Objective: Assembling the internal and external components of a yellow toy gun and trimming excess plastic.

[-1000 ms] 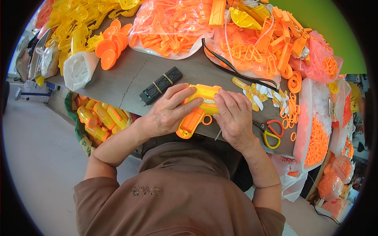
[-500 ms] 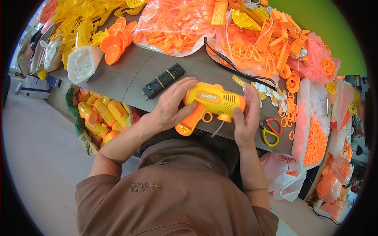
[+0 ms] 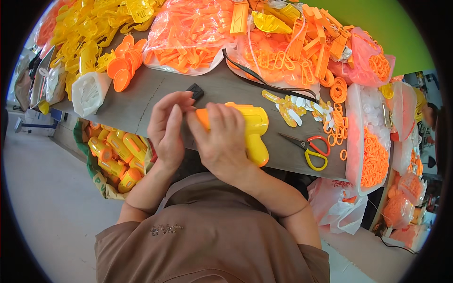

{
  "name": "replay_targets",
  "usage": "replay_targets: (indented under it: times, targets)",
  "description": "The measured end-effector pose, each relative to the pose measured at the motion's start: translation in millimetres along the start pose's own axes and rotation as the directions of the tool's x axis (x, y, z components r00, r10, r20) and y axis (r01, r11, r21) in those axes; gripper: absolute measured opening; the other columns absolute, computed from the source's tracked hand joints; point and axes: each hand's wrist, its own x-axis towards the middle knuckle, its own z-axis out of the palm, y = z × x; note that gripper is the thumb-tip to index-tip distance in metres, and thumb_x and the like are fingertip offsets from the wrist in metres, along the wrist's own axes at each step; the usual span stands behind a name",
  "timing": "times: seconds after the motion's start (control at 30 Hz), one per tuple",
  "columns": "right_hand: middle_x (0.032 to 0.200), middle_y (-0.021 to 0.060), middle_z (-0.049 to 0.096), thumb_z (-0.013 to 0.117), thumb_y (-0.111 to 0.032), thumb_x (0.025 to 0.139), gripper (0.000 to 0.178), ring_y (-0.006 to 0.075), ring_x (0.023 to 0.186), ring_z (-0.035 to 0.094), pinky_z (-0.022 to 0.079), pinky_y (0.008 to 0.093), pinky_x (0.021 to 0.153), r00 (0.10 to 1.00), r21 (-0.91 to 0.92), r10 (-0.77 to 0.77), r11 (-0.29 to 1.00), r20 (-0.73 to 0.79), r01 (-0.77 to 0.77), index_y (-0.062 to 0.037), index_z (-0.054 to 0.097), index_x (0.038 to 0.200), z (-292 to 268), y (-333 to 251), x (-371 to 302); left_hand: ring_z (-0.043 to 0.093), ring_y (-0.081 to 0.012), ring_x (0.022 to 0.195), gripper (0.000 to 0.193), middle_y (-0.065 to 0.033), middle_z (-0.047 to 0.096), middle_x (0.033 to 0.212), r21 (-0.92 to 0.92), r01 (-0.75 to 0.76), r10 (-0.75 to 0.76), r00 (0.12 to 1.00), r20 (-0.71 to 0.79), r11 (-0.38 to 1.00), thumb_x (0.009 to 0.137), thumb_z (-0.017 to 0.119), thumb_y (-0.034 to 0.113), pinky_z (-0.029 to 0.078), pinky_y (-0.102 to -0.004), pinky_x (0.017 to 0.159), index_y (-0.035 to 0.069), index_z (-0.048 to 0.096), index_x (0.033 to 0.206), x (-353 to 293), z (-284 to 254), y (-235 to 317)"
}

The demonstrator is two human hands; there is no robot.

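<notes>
My right hand (image 3: 219,141) is wrapped over a yellow and orange toy bubble gun (image 3: 255,121) at the table's near edge. The gun's handle points toward me, and its orange front end faces left. Much of its middle is hidden under my fingers. Beside that orange end, my left hand (image 3: 166,132) is raised with thumb and fingers apart, holding nothing that I can see. A black rectangular part (image 3: 196,90) lies just beyond my left hand, mostly covered by it.
Scissors (image 3: 317,153) with red and yellow handles and several stickers (image 3: 288,109) lie to the right. Orange rings fill a clear tub (image 3: 355,141). Bags of orange parts (image 3: 184,37) line the back. A sack (image 3: 101,177) of yellow guns stands lower left.
The toy gun has been turned round, so its front end now faces left. My right hand has moved left onto it, while my left hand has let go. The view has shifted slightly.
</notes>
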Motion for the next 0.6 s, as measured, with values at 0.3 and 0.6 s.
replay_targets:
  times: [0.3, 0.6]
  targets:
    - [0.097, 0.0138, 0.06, 0.06, 0.0, 0.081, 0.023, 0.027, 0.097, 0.058, 0.046, 0.0368, 0.083, 0.98, 0.333, 0.184, 0.931, -0.073, -0.15, -0.0002, 0.06, 0.104, -34.2, 84.0, 28.6, 0.053, -0.0311, 0.107, 0.048, -0.016, 0.055, 0.118, 0.623, -0.564, 0.2, 0.807, 0.556, 0.542, 0.074, 0.073, 0.02, 0.041, -0.0374, 0.092, 0.003, 0.058, 0.116, 13.6, 5.5, 19.7]
    - [0.089, 0.0098, 0.058, 0.06, -0.004, 0.08, 0.014, 0.029, 0.09, 0.054, 0.046, 0.0374, 0.078, 0.994, -0.181, 0.023, 0.983, 0.109, -0.003, -0.003, 0.064, 0.093, -16.6, 197.4, 74.4, 0.056, -0.0313, 0.1, 0.037, -0.0129, 0.06, 0.113, 0.577, -0.573, 0.1, 0.754, 0.649, 0.582, 0.076, 0.069, 0.016, 0.044, -0.04, 0.087, 0.003, 0.062, 0.11, 23.6, 11.9, 1.2]
